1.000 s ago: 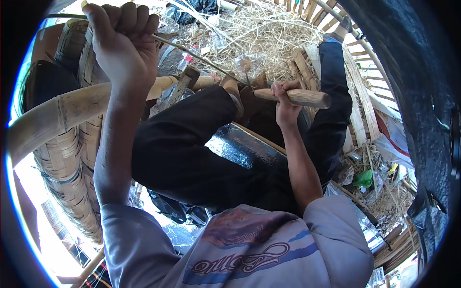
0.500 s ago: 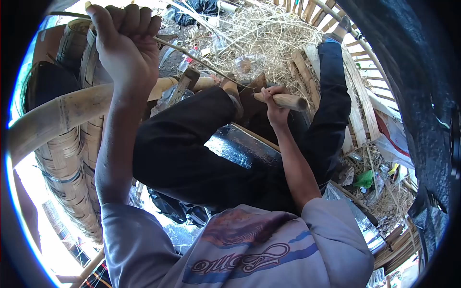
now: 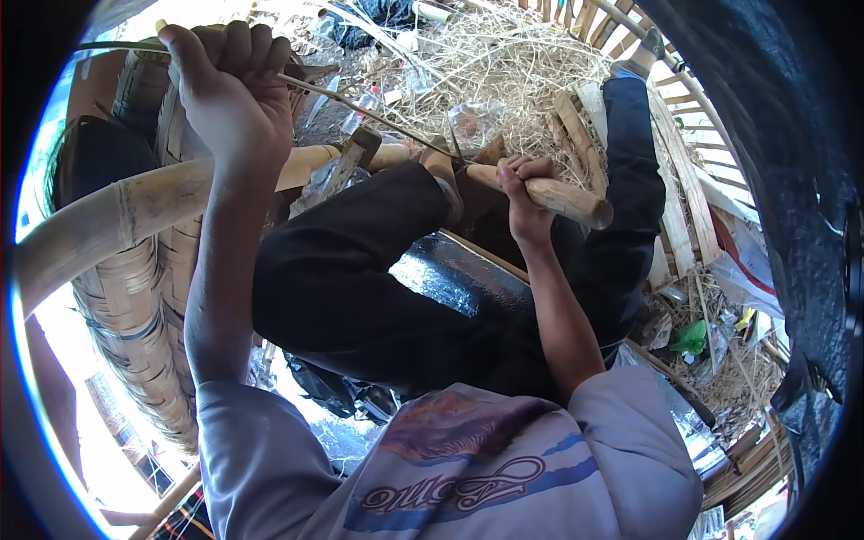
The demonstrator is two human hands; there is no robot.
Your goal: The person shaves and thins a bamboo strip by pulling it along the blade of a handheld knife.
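My left hand (image 3: 236,85), raised at the upper left, is closed around a long thin bamboo strip (image 3: 364,111). The strip slants down to the right, and its other end runs off past my thumb to the left. My right hand (image 3: 531,198) is wrapped round the thick wooden handle (image 3: 580,203) of a knife. A narrow dark blade (image 3: 456,144) shows at the handle's far end, where the strip meets it beside my foot (image 3: 439,166). Whether the blade cuts into the strip, I cannot tell.
A thick bamboo pole (image 3: 135,209) crosses at the left above woven bamboo rolls (image 3: 135,315). Shavings (image 3: 513,63) cover the ground ahead. A slatted bamboo wall (image 3: 711,135) and a dark plastic sheet (image 3: 765,117) stand at the right. A wooden post (image 3: 351,162) rises near my knee.
My right hand has moved a little to the right with the knife, and more of the handle and blade shows. My left hand has shifted slightly down, still holding the strip.
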